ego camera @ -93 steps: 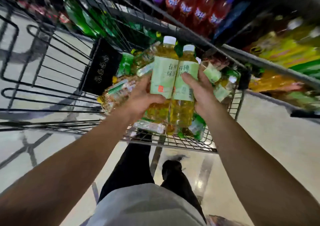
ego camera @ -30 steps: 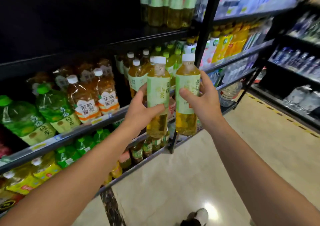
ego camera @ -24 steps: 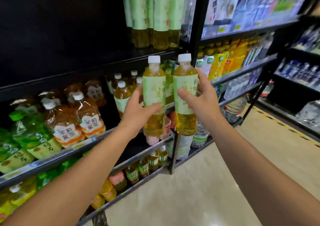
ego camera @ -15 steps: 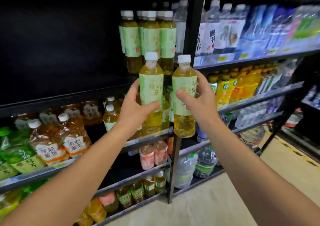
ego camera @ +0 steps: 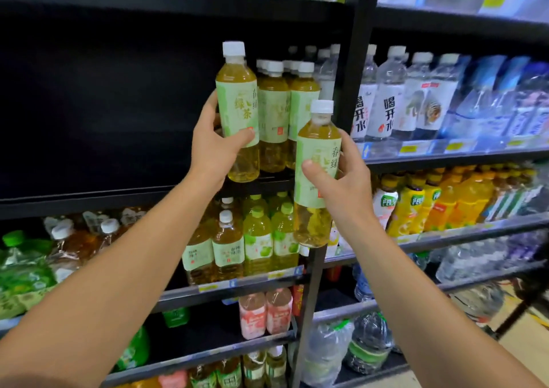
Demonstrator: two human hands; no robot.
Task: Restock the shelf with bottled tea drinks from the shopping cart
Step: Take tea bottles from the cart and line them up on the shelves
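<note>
Bright, even store light; the upper left of the frame falls into deep shadow. Edges bow and blur, especially right and top.

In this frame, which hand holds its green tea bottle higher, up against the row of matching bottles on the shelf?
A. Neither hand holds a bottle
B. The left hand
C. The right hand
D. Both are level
B. The left hand grips a green tea bottle raised beside the shelved green tea bottles, while the right hand holds its own green tea bottle lower, in front of the shelf upright.
</note>
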